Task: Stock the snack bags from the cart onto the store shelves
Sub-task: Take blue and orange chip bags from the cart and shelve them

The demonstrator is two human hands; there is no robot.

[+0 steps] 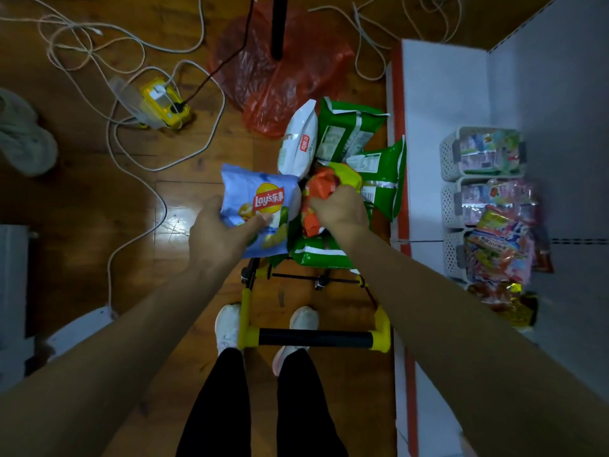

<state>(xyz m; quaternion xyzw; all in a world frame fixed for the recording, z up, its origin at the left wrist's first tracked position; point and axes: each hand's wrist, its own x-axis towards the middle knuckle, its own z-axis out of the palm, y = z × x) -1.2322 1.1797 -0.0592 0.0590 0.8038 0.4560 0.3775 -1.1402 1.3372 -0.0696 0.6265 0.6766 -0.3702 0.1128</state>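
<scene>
I look straight down at a small yellow-and-black cart (314,338) piled with snack bags. My left hand (220,232) grips a light blue Lay's chip bag (260,206) at its lower edge, thumb on the front. My right hand (341,211) is closed on an orange and yellow-green bag (321,186) in the middle of the pile. Around it lie a white bag (298,140) and several green bags (351,133). The white store shelf (438,103) with an orange front edge stands to the right.
White baskets (449,153) filled with small colourful packets sit on the shelf at right. A red plastic bag (283,84), a black pole, a yellow power box (164,103) and loose white cables lie on the wooden floor ahead and left. My feet stand behind the cart handle.
</scene>
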